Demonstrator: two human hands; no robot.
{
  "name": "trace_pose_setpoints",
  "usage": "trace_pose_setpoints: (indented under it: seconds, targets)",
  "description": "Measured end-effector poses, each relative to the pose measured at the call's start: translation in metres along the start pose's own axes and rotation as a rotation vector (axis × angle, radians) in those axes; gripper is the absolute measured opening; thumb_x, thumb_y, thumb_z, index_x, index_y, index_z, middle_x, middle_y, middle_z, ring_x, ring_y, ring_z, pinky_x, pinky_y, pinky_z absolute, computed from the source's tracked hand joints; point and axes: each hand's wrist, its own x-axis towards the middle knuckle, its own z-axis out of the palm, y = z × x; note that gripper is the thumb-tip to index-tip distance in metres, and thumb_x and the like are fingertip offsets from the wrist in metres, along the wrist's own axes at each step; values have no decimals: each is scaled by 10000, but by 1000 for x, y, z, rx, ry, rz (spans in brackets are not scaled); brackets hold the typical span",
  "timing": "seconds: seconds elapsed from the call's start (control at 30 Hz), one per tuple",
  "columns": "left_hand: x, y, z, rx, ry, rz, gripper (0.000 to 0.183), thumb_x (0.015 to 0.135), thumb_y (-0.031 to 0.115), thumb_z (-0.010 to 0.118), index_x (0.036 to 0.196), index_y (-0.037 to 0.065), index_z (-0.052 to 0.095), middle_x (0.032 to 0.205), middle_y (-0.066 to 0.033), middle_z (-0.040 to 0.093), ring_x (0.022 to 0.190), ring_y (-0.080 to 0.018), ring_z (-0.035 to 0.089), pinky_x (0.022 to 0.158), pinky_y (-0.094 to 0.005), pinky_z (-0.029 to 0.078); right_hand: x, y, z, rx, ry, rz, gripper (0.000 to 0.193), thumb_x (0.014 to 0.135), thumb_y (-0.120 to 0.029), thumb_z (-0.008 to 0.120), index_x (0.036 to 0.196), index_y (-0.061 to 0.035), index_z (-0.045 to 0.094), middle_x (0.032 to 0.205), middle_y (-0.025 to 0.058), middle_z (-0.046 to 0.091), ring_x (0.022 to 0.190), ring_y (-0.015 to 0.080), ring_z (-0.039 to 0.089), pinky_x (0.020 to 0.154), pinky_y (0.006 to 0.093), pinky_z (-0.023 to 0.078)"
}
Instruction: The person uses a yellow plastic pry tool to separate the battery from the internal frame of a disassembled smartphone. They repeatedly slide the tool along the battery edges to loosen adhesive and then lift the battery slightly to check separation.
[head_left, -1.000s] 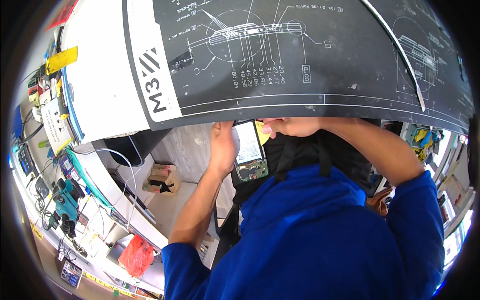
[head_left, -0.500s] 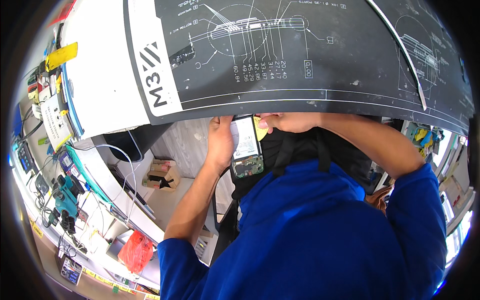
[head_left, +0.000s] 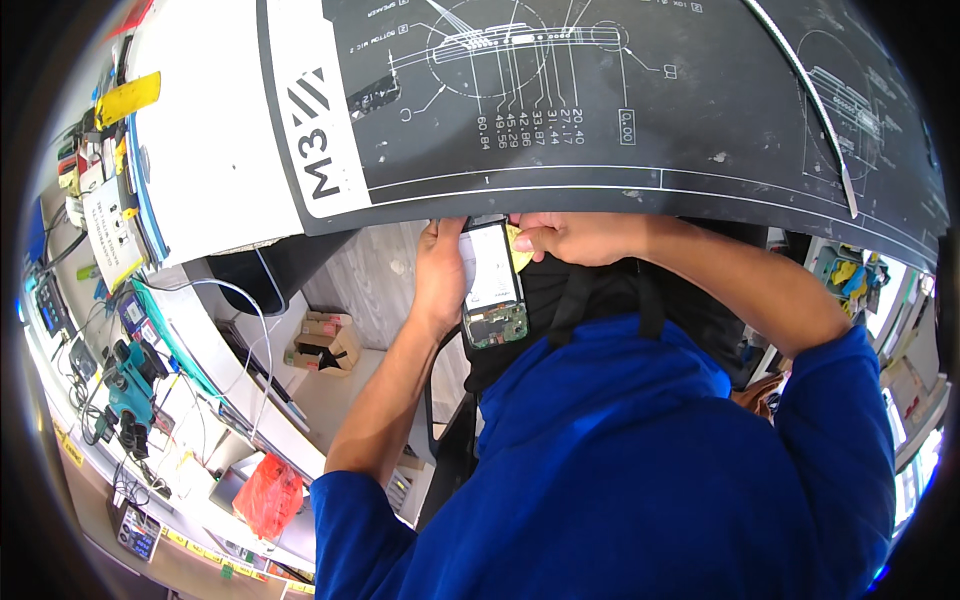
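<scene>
Phone (head_left: 490,285), its insides bared, is held over the person's lap just below the dark mat (head_left: 560,195), with a pale battery (head_left: 484,258) filling most of it and a green circuit board (head_left: 497,326) at the end nearer the body. Over the last second, phone and hands have crept higher in the view, but so has the mat's edge, so the head has probably tilted; the grip looks unchanged, and I judge the handling to be at the same spot. The left hand (head_left: 438,280) is curled around the phone's left side; the right hand (head_left: 585,238) pinches a thin yellow piece (head_left: 521,260) against the right long edge. The mat's rim meets the phone's far end and cuts off some fingertips, so the contact there cannot be told. Farther out, a white strip (head_left: 803,75) lies across the mat; to the left are an open cardboard box (head_left: 325,340), a red bag (head_left: 268,497) and a teal microscope (head_left: 130,385).
</scene>
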Motion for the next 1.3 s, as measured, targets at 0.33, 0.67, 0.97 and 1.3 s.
trace_pose_setpoints:
  seconds: [0.33, 0.67, 0.97, 1.3]
  targets:
    - [9, -8, -8, -15, -28, -30, 409, 1081, 389, 546, 1229, 24, 655, 1048, -82, 739, 857, -157, 719, 768, -295, 582, 8, 6, 0, 162, -16, -40, 345, 1072, -302, 552, 1081, 27, 657, 1002, 23, 613, 903, 144, 534, 853, 319, 450]
    - [4, 2, -2, 17, -115, -1, 461, 1085, 437, 550, 1220, 19, 691, 1048, -98, 753, 865, -149, 719, 786, -283, 576, -14, -43, -5, -391, 27, 64, 373, 1056, -320, 570, 892, -17, 713, 773, 90, 683, 779, 212, 649, 771, 383, 488]
    - [0, 2, -3, -119, -205, -55, 575, 1099, 502, 459, 1361, 8, 592, 1109, -130, 731, 936, -202, 719, 872, -342, 583, -34, -56, -15, -269, -56, 86, 339, 1075, -292, 518, 989, -31, 717, 725, 53, 599, 705, 182, 572, 707, 373, 466]
    - [-26, 9, -6, -70, -326, -130, 657, 1113, 544, 372, 1389, -28, 541, 1196, -214, 714, 1032, -303, 755, 896, -381, 621, -36, -63, 2, -320, 151, 298, 329, 1066, -311, 560, 988, -34, 719, 750, 86, 621, 719, 183, 568, 708, 381, 460]
